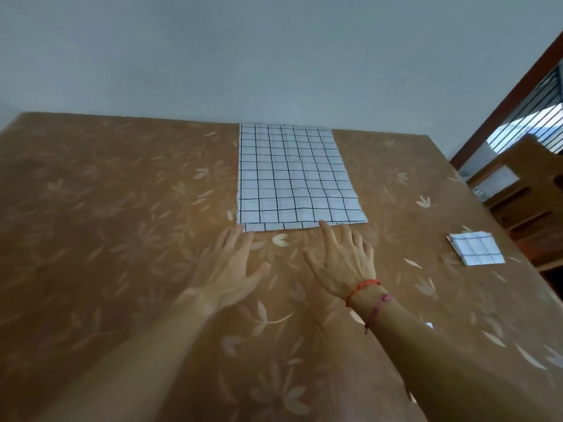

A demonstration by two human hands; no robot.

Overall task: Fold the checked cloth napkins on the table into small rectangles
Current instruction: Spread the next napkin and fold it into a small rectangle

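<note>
A white napkin with a black check [292, 178] lies flat on the table, folded over once so a lower layer shows along its near edge. My left hand [231, 263] stretches toward the near left corner with straight, spread fingers, its fingertips at the cloth's edge. My right hand [341, 257], with red thread bracelets on the wrist, also has spread fingers, the index tip touching the near edge. A second checked napkin [476, 248] lies at the right, folded into a small rectangle.
The table is covered by a brown cloth with a pale leaf pattern [122, 208]. A plain wall stands right behind it. Wooden furniture [524, 190] and a barred window [536, 111] are past the table's right edge.
</note>
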